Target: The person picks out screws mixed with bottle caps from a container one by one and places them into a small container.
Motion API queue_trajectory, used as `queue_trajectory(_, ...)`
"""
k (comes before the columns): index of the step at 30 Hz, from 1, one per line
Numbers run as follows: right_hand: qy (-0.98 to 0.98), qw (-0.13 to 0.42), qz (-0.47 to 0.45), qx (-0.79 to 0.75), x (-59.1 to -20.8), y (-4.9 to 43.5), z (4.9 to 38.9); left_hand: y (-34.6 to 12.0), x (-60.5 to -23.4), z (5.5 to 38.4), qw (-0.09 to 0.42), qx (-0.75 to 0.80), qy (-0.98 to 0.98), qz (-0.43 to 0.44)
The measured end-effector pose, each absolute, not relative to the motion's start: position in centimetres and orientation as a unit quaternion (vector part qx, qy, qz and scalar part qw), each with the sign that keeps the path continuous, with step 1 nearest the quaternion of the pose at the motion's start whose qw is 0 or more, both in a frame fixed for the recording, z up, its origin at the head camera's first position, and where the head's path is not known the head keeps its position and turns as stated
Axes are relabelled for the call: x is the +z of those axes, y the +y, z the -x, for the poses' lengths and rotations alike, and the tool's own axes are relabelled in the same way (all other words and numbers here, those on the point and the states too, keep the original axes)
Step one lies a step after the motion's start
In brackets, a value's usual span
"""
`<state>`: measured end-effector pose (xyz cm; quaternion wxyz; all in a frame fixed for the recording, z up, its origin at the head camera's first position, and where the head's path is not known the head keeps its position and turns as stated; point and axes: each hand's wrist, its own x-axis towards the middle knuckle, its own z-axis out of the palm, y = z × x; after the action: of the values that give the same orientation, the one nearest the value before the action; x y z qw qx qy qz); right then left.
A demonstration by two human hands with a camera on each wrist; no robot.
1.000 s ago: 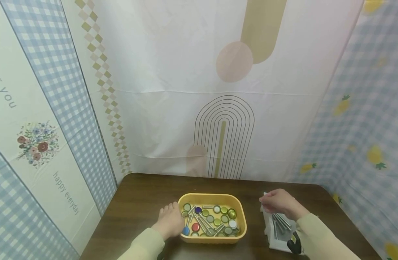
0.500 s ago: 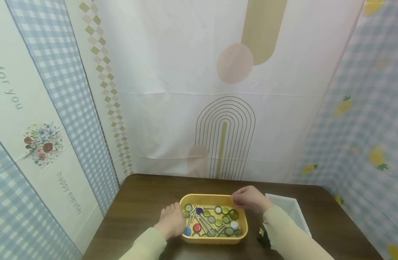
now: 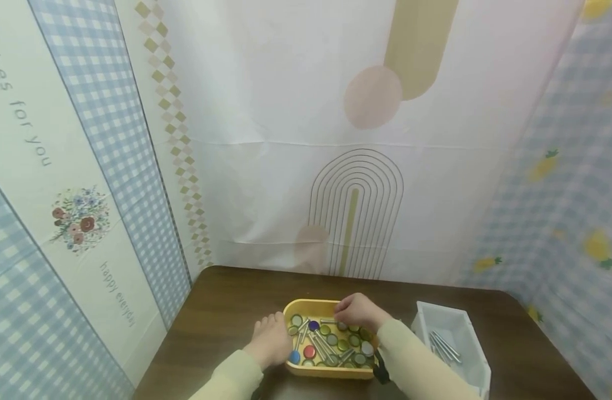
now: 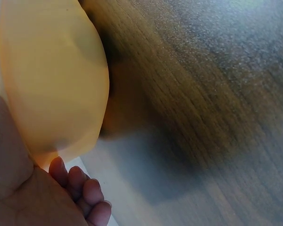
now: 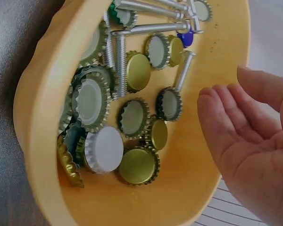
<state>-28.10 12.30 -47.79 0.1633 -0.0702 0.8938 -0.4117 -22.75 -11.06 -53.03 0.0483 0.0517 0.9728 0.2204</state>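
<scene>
The yellow tray sits at bottom centre on the dark surface, strewn with silvery bolts and crimped caps in gold, white, blue and red. Above its upper right hangs my right hand, thumb spread from empty fingers. My left hand leans against its left end; whether it grips, I can't tell.

One left hand is showing at nine o'clock of one tub, one right hand at one. Over a dozen caps are lying inside, including one red cap, alongside at least five bolts. One box at three is holding at least three more bolts.
</scene>
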Motion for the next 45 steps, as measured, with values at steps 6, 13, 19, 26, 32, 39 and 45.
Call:
queue_trajectory(6,0.888,0.173,0.109,-0.412,-48.4,11.9,28.2,-10.9,-53.1,22.8,0.048,0.212,0.975,-0.049)
queue_trajectory(13,0.892,0.159,0.174,-0.387,-49.2,11.1,28.4,-10.8,-52.8,22.8,0.044,0.209,0.976,-0.051)
queue_trajectory(19,0.903,0.139,0.204,-0.351,-49.8,10.5,28.7,-10.8,-52.7,22.6,0.037,0.204,0.977,-0.055)
queue_trajectory(26,0.915,0.122,0.199,-0.33,-50.8,10.1,28.7,-10.9,-52.6,22.5,0.042,0.204,0.977,-0.055)
queue_trajectory(32,0.925,0.091,0.176,-0.324,-51.3,9.9,28.2,-11.0,-52.7,22.5,0.042,0.205,0.976,-0.056)
queue_trajectory(39,0.931,0.064,0.148,-0.326,-51.9,9.8,27.8,-11.0,-53.1,22.6,0.039,0.203,0.977,-0.053)
queue_trajectory(45,0.952,0.026,0.101,-0.286,-52.1,9.4,27.6,-11.1,-52.8,22.5,0.042,0.207,0.976,-0.054)
